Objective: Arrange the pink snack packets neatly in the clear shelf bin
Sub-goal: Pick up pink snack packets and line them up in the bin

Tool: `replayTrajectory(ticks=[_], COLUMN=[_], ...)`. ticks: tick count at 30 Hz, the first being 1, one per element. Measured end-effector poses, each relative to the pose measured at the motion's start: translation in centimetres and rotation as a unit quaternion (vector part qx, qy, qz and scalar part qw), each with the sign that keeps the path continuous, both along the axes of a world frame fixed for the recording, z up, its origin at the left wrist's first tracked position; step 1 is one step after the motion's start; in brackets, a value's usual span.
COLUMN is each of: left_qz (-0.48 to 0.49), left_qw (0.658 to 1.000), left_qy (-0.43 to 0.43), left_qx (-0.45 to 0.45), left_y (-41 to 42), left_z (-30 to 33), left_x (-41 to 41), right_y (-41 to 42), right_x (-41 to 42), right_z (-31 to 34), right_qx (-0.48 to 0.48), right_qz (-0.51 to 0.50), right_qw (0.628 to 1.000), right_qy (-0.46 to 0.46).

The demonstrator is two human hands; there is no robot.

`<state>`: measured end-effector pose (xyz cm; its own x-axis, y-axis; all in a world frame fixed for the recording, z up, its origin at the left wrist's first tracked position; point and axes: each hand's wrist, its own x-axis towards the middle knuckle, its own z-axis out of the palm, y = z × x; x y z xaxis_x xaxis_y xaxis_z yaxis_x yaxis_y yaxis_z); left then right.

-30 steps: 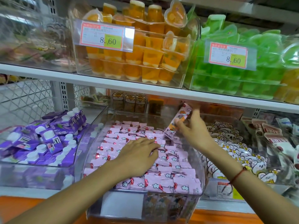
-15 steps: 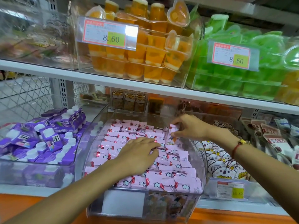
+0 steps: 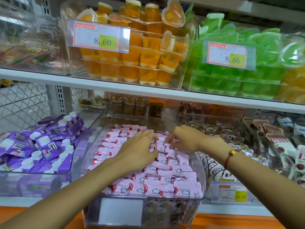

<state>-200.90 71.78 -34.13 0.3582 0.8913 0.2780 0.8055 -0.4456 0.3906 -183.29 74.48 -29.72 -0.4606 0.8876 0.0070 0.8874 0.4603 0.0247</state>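
Pink snack packets (image 3: 158, 177) lie in rows filling the clear shelf bin (image 3: 200, 164). Left hand (image 3: 140, 151) rests flat on them, fingers relaxed; right hand (image 3: 183, 139) pinches one mid-bin. Straightening step; next, probably seat that packet flush in its row.

head view, looking down, close to shelf bin (image 3: 200, 164)

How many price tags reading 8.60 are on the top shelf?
2. One price tag hangs on the bin of orange jelly cups; the other tag on the green jelly bin. Others may lie outside the view.
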Motion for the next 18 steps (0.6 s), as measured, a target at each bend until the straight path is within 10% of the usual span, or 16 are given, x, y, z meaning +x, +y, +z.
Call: replayTrajectory(ticks=[5,18], left_qz=[-0.06,-0.126], left_qw=[0.994,0.978], left_qy=[0.092,0.161], left_qx=[0.005,-0.049], left_y=[2.1,2.6], left_z=[0.1,-0.1], left_x=[1.0,0.3], right_y=[1.1,5.5], right_x=[1.5,0.0], right_z=[0.0,-1.3], right_qx=[0.194,-0.054], right_qz=[-0.109,-0.073], right_qw=[0.96,0.996], right_qy=[0.172,0.01])
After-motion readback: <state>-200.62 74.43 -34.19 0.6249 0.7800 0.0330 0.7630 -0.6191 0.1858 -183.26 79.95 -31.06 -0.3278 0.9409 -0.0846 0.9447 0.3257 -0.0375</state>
